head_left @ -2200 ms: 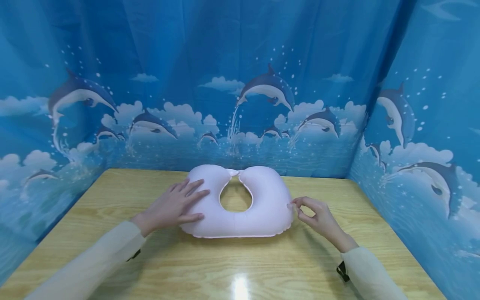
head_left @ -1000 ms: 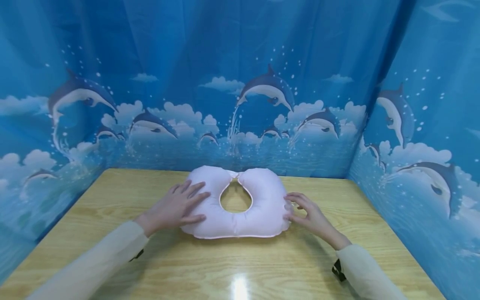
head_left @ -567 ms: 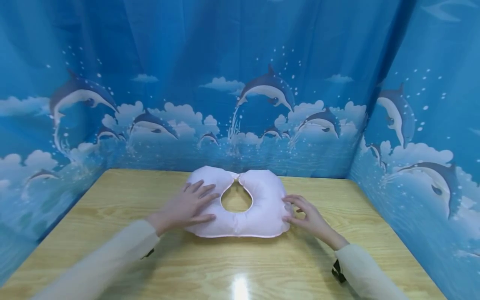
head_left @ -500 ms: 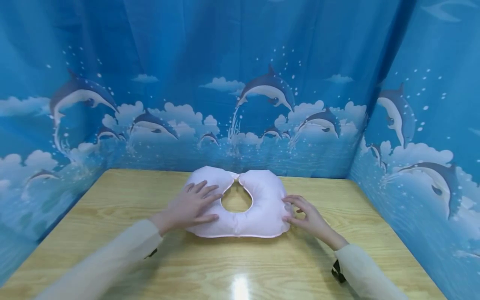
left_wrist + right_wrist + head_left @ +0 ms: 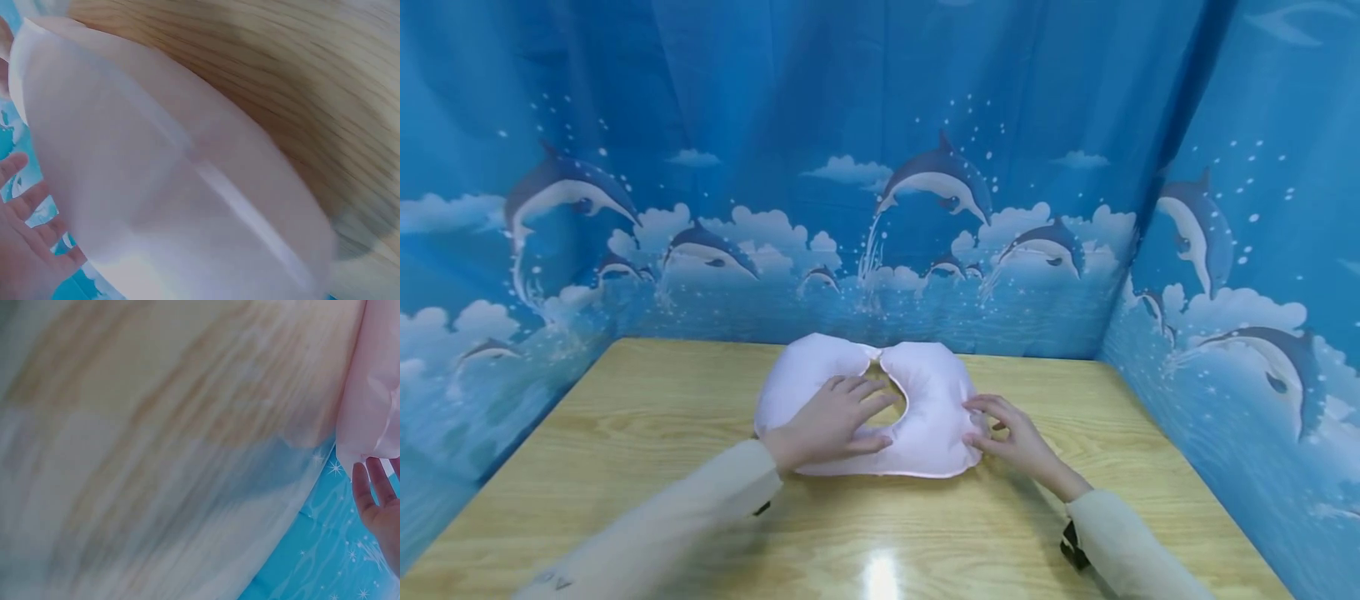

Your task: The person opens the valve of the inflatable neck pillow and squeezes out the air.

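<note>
A pale pink inflatable neck pillow lies on the table, its opening at the far side, and its surface looks slightly creased. My left hand reaches across the pillow's near-middle with fingers extended, covering part of the central hole. In the left wrist view the spread left hand is beside the pillow. At the pillow's right end, the thumb and fingers of my right hand pinch its edge, where a small clear valve shows. The right wrist view has the right hand at the pillow's end.
The wood-grain table extends around the pillow on all sides. Behind and to the right hangs a blue curtain printed with dolphins and clouds, close to the table's far edge. A bright light reflection lies on the near tabletop.
My left hand has slid right from the pillow's left lobe toward its middle. The right hand went from a fingertip pinch on the valve to a wider grip, and the pillow looks less plump.
</note>
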A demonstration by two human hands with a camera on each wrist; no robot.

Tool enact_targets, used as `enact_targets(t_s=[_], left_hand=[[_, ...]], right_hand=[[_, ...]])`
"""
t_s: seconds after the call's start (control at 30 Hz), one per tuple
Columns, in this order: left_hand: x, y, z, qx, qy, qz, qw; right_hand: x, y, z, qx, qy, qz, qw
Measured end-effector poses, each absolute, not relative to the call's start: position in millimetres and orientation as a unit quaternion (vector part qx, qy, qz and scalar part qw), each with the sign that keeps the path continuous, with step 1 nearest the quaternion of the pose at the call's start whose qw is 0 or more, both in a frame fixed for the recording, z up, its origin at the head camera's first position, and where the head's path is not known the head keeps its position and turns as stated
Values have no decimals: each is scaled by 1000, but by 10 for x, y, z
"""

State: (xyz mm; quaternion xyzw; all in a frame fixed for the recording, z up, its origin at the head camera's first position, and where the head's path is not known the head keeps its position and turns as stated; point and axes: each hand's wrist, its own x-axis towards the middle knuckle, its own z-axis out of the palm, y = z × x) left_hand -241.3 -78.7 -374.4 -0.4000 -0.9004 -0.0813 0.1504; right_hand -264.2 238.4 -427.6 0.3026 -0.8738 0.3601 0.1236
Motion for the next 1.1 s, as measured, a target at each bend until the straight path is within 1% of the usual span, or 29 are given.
enact_targets(t_s=[0.3,0.53,0.6,0.83,1.1], left_hand=[[-2454,-378,-3787,-382,-907,-72,163],[-2472,-120,-3827,-365,-918,-71,135],[-2475,-62,-3854,-361,-921,-63,135],[-2485,57,-3934,-348,-924,-51,151],[-2511,90,-3987,-341,-926,-52,152]], right_hand=[[-2618,2355,-4277,286,-882,360,107],[-2449,2231,-4061,295,-877,366,99],[-2414,2209,-4014,296,-877,368,94],[-2613,2343,-4296,291,-880,364,96],[-2616,2352,-4282,292,-880,363,89]])
